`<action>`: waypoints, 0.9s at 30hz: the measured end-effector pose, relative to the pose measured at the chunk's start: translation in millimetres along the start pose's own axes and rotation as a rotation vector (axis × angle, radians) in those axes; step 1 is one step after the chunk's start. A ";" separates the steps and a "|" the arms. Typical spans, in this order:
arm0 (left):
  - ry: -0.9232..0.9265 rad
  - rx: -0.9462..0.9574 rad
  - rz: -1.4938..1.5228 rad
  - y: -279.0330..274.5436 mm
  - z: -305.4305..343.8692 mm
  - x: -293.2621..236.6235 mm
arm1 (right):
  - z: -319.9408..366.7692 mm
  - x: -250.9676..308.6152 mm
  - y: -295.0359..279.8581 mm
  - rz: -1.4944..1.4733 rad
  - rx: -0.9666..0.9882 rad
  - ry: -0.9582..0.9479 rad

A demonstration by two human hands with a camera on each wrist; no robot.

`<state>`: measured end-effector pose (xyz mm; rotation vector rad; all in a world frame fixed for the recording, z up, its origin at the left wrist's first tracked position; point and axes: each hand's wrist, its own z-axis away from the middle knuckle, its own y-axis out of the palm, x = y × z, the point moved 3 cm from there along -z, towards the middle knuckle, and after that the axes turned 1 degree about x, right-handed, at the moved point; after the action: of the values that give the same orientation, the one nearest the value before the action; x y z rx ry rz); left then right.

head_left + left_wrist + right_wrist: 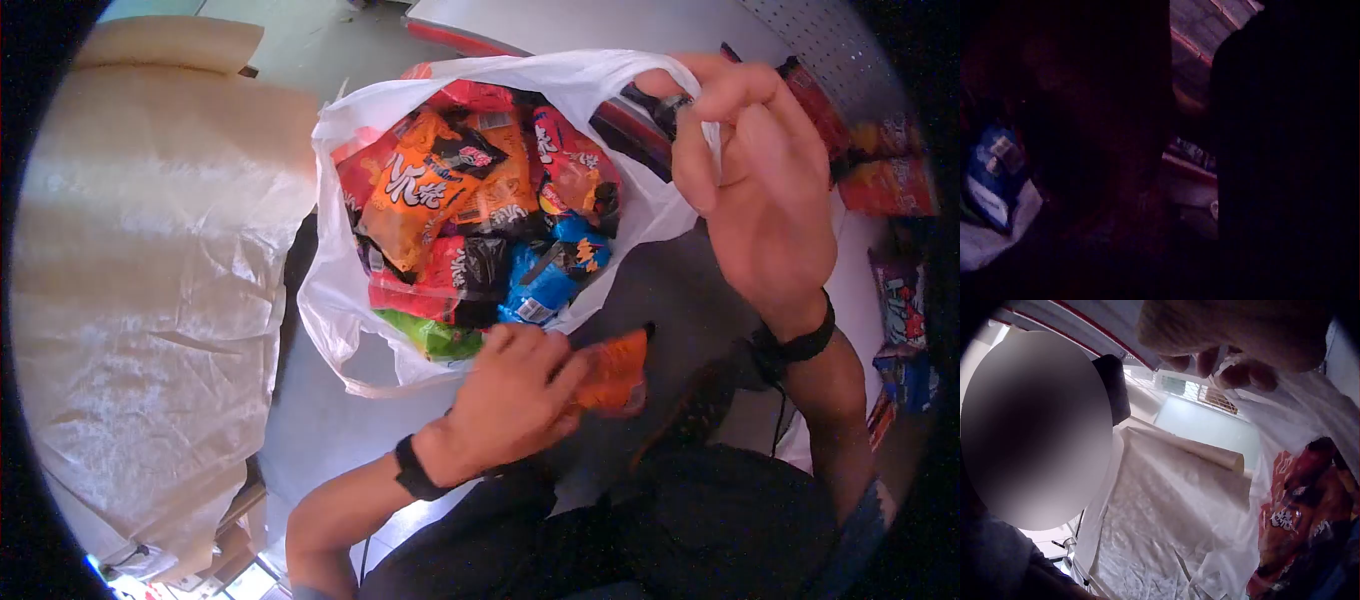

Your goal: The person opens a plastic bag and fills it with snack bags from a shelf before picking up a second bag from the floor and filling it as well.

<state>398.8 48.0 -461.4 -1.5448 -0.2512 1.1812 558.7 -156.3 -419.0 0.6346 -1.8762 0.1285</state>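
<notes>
A white plastic bag (335, 290) stands wide, filled with orange, red, blue and green snack packets (420, 190). At the upper right, my right hand (760, 190) grips its handle, the fingers hooked round the plastic; the right wrist view also has this hand (1241, 337) above the bag (1260, 500). Below the bag's near rim my left hand (505, 400) pinches the edge of an orange packet (617, 373), slightly blurred. The left wrist view is mostly dark, with a blue packet (1000, 156) at its left side; the fingers cannot be made out there.
Large wrinkled beige sheeting (150, 270) covers the left side. More snack packets (900, 300) lie along the far right, beside a pale shelf edge. A pale surface with a red edge (465, 40) is behind the bag. The person's dark clothing (690, 510) fills the bottom.
</notes>
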 end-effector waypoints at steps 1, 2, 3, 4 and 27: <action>0.005 0.001 0.001 -15.9 0.0 -2.0 | -0.5 0.3 -0.8 0.004 -0.003 0.000; -0.044 -0.059 -0.036 -33.2 -0.3 -0.2 | -1.8 0.2 -0.1 0.000 -0.015 -0.002; -0.094 -0.119 -0.073 -44.3 -0.9 5.2 | -2.6 -0.3 0.6 -0.004 -0.027 -0.004; -0.094 -0.119 -0.074 -47.7 -2.2 12.2 | -2.9 -0.4 1.7 -0.004 -0.027 -0.004; 0.307 0.002 0.136 72.4 6.3 8.6 | 5.3 -3.7 -5.6 -0.064 -0.125 0.117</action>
<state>367.8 32.0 -525.7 -1.7370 0.0597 1.0285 557.9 -161.7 -425.6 0.5885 -1.7351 0.0060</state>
